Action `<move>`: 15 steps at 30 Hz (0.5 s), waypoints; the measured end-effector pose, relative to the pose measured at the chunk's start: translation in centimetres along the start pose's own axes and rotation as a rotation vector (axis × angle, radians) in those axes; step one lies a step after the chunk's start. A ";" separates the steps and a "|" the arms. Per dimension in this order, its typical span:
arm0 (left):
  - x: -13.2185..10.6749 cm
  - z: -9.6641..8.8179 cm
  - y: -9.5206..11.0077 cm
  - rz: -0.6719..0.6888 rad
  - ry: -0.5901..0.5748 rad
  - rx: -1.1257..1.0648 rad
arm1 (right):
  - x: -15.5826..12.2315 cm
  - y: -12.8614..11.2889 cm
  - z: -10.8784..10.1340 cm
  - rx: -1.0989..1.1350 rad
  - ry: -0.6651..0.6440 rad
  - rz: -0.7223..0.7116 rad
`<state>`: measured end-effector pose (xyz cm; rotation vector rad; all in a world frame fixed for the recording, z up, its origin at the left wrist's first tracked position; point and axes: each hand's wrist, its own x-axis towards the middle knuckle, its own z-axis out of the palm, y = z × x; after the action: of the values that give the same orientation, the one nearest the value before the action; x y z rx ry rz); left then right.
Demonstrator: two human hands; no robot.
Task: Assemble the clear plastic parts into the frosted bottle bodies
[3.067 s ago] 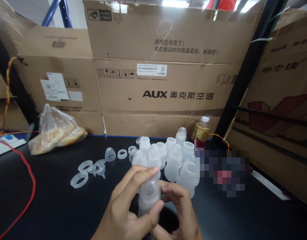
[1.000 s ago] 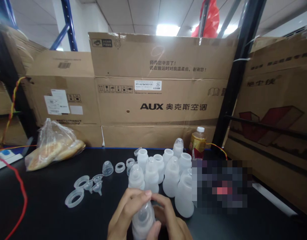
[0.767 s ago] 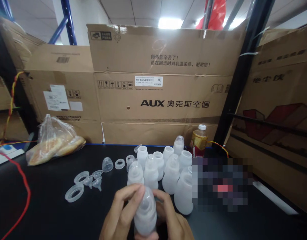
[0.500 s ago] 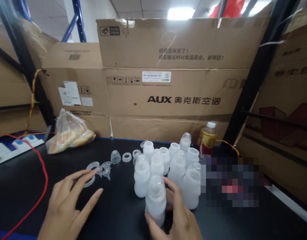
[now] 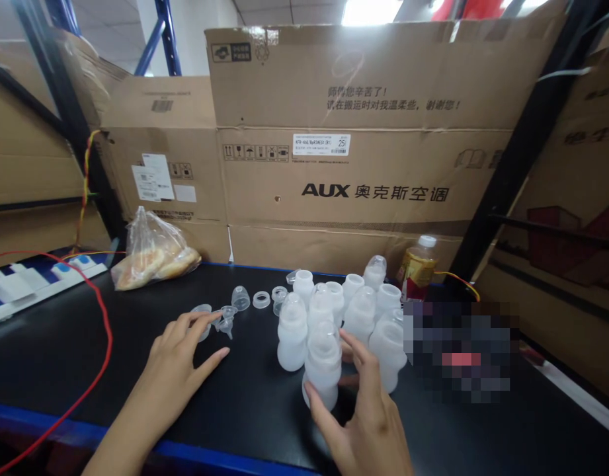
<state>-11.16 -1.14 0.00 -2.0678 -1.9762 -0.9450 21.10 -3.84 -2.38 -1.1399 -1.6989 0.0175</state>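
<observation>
My right hand (image 5: pixel 368 390) curves round a frosted white baby bottle (image 5: pixel 323 367) with a clear cap, the thumb on its near side and the fingers at its far right. That bottle stands upright at the front of a cluster of similar baby bottles (image 5: pixel 291 334), some capped and some with bare necks. To the left, my left hand (image 5: pixel 188 347) reaches over the table with fingers apart. Its fingertips are at some clear silicone nipples (image 5: pixel 226 324) and a translucent ring (image 5: pixel 202 309), which the fingers partly cover. Whether they touch is unclear.
Behind the nipples lie a clear dome cap (image 5: pixel 241 299) and a ring (image 5: pixel 261 300). Bagged bread (image 5: pixel 155 258) sits back left, and a drink bottle (image 5: pixel 418 268) back right. A red cable (image 5: pixel 106 324) crosses the left side. Cardboard (image 5: pixel 373 165) walls the back.
The view has shifted. My left hand has reached a little farther forward and right, towards the nipples. The front bottle, with my right hand round it, is slightly closer to the other bottles.
</observation>
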 end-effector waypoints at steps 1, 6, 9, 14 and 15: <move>0.4 0.1 -0.2 0.015 -0.012 -0.003 | 0.1 -0.1 0.0 0.001 0.011 -0.013; 1.8 1.0 -0.6 0.071 -0.096 -0.061 | 0.2 -0.3 0.2 -0.015 0.053 -0.028; 1.6 1.5 -0.6 0.082 -0.087 -0.067 | 0.2 -0.3 0.4 -0.018 0.074 -0.054; 0.9 2.7 -0.9 0.208 0.017 -0.103 | 0.4 -0.3 1.5 0.043 0.201 -0.071; 0.8 3.0 -1.1 0.220 0.037 -0.108 | 0.5 -0.3 1.7 0.073 0.227 -0.079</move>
<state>-11.20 1.19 -2.34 -2.2495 -1.6712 -1.0553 19.64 -2.85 -2.66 -0.9809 -1.5271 -0.0952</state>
